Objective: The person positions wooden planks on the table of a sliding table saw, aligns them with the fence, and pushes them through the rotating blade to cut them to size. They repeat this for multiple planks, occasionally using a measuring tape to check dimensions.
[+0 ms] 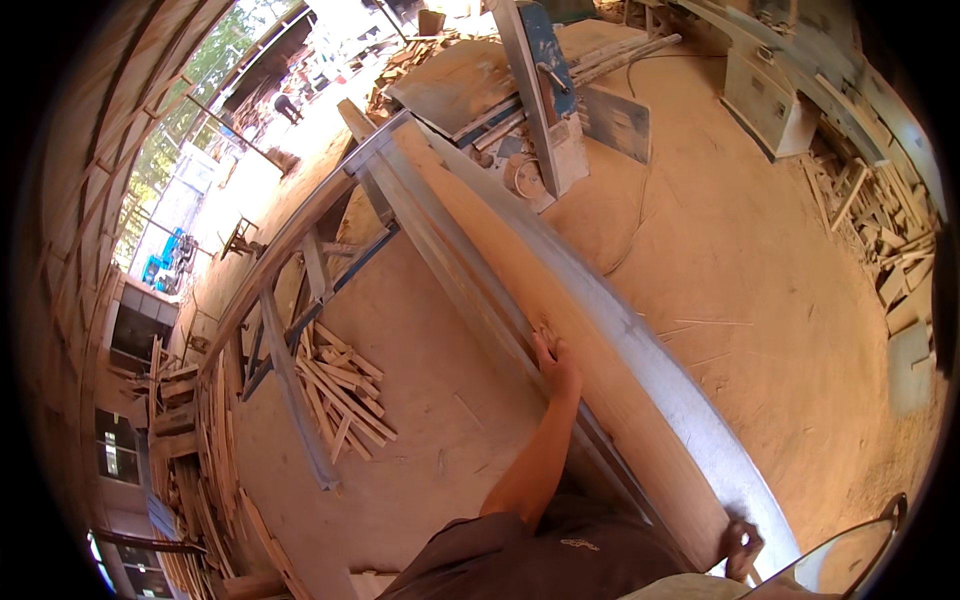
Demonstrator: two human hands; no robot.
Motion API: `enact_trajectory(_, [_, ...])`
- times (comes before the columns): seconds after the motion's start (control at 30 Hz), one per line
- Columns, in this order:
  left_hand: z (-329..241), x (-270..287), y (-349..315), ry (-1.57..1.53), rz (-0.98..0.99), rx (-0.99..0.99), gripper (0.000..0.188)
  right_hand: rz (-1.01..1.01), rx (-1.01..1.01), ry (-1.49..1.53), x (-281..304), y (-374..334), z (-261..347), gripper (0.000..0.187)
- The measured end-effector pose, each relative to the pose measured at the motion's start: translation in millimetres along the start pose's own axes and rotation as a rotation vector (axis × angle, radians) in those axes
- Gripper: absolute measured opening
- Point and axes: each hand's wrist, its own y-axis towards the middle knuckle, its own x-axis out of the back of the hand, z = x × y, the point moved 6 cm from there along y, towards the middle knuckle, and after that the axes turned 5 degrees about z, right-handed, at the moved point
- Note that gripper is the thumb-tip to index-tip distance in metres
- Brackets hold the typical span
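Note:
A long wooden board (605, 345) lies along the metal bed (690, 400) of a long machine, which looks like a jointer. My left hand (558, 368) rests on the board's left side, about midway along, with thumb and fingers apart. Close to my body, at the board's near end, my right hand (741, 548) is curled round the corner; its fingers are dark and partly hidden. A metal fence or rail (450, 270) runs along the left of the board.
Loose wood strips (345, 390) lie on the dusty floor to the left, near a metal frame (285, 385). Beyond the board's far end stands another machine with a blue part (547, 60). Offcuts (890, 230) are heaped at the right. Far off, a person (287, 107) bends over.

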Motion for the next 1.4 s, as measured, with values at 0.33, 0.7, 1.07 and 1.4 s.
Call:
enact_trajectory(0.33, [-4.8,-27.1,-18.6,-0.100,0.016,0.077,0.075,-0.482,0.043,0.449,11.6,15.1,-91.8,0.023])
enact_trajectory(0.7, [-15.9,-69.5,92.9,0.020,-0.037,-0.022,0.074,-0.385,-0.066,0.113,-20.9,113.6,57.1,0.024])
enact_trajectory(1.07, [-0.9,-79.3,122.8,0.028,-0.026,-0.072,0.074,-0.056,0.043,0.384,-15.7,156.3,51.3,0.027])
enact_trajectory(1.4, [4.8,-76.2,123.6,-0.199,0.021,-0.056,0.077,0.093,-0.168,0.392,-27.2,170.5,69.7,0.039])
